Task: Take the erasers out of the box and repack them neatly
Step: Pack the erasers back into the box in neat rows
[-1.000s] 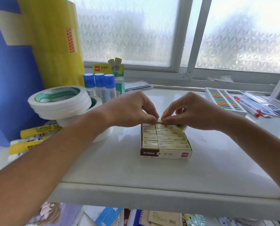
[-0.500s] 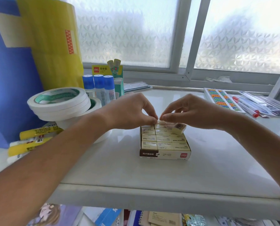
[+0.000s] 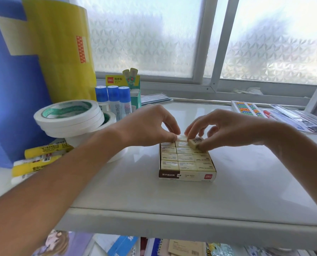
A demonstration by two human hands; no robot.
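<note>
The right hand [image 3: 233,130] pinches one loose eraser [image 3: 195,143] between thumb and fingers, tilted with its barcode face up, over the far right corner of the box [image 3: 187,176]. The left hand [image 3: 148,126] has its fingertips closed together and pressed on the far row at the far left; whether it actually grips an eraser there I cannot tell. The box sits mid-table [image 3: 246,182], open, with the packed erasers [image 3: 186,159] in tidy rows of three.

To do this step well, I would lift the tilted piece straight up and clear — not drag it across its neighbours — while the left hand steadies the row so nothing rides up with it.

The box front carries a red "deli" logo and a brown panel of Chinese characters too small to read. The yellow carton [image 3: 117,81] behind the blue-capped glue sticks [image 3: 113,97], far left, also shows "deli" and "固体胶". The tape rolls [image 3: 69,117] show no readable print.
</note>
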